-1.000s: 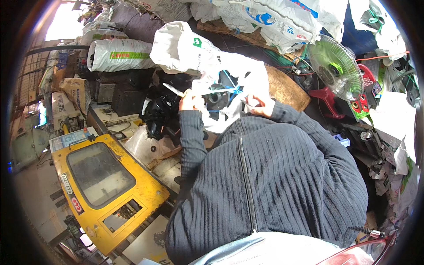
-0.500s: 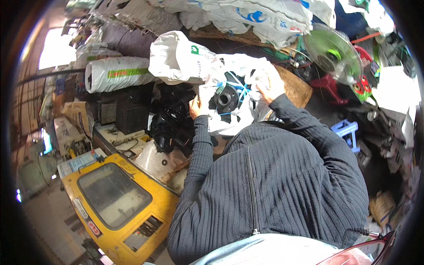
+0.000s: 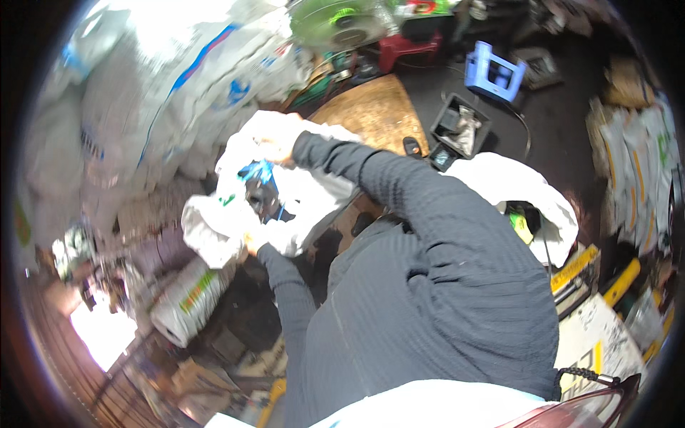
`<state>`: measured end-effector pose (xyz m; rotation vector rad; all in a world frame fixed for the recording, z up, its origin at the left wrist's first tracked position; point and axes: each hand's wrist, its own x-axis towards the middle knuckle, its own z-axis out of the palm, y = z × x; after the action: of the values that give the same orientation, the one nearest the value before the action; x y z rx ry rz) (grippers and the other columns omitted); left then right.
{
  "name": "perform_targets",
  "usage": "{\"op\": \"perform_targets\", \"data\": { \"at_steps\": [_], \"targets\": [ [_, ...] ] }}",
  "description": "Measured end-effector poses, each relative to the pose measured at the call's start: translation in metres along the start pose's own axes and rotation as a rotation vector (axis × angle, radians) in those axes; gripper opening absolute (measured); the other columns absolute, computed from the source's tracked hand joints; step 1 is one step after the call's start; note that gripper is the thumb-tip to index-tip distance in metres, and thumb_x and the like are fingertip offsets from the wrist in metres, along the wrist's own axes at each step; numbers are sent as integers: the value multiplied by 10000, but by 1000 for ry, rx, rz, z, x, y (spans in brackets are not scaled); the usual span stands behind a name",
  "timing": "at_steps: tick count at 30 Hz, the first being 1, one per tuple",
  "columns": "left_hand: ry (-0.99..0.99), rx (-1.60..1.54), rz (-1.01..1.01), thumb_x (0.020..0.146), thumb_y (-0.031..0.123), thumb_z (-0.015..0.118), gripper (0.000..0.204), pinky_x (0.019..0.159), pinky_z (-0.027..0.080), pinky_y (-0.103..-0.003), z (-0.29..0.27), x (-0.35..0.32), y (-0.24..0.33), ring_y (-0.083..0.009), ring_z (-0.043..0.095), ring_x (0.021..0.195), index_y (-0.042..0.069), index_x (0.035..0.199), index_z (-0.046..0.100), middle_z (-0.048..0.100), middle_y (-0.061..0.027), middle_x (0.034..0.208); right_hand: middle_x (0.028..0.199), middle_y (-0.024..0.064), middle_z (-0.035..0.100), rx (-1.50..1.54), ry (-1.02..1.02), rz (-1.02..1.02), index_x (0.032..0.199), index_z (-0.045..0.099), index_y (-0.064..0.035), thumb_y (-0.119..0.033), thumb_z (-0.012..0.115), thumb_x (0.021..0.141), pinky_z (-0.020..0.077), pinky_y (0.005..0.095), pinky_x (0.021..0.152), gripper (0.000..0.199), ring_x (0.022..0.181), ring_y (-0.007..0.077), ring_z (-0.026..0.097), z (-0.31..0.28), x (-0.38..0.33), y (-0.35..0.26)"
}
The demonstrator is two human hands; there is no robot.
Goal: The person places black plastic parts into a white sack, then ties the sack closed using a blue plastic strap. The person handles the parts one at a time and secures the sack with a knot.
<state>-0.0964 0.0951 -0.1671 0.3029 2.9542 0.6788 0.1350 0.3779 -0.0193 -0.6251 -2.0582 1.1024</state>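
A large white plastic sack (image 3: 314,207) stands in front of me with its mouth spread wide. Dark parts (image 3: 264,197), blurred by motion, lie inside it beside a bunch of blue straps (image 3: 258,172). My left hand (image 3: 252,243) grips the sack's near left rim. On the far side, my right hand (image 3: 282,145) is closed on the bunched plastic of the same rim. Glare and motion hide the exact hold of the fingers.
Behind the sack is a worn wooden board (image 3: 378,114). Further right are a blue stool (image 3: 492,75), a grey bin (image 3: 471,128) and an open white bag (image 3: 510,178). A red stool (image 3: 410,48) and a green fan (image 3: 335,21) stand at the back; a rolled white sack (image 3: 189,303) lies left.
My view has swung right, bringing the blue stool nearer the middle and the yellow machine out of sight. Both hands stay on the sack; its mouth has shifted and the dark round part shows less clearly.
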Motion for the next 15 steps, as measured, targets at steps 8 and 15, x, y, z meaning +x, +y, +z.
{"op": "perform_targets", "data": {
  "at_steps": [8, 15],
  "targets": [
    [-77, 190, 20, 816, 325, 560, 297, 517, 404, -298, -23, -15, -12, -183, 489, 573, 107, 1012, 610, 551, -62, 749, 1239, 131, 464, -279, 277, -171, 1202, 479, -134, -543, 613, 658, 388, 473, 873, 694, 1140, 321, 442, 73, -82, 100],
    [27, 126, -97, 851, 323, 519, 287, 400, 370, -274, -88, 3, 7, -146, 440, 439, 123, 1035, 612, 537, -30, 712, 1113, 182, 558, -194, -162, 705, 1146, 533, -95, -369, 577, 705, 416, 420, 893, 521, 1048, 342, 517, -28, -236, 196]
  ]
}}
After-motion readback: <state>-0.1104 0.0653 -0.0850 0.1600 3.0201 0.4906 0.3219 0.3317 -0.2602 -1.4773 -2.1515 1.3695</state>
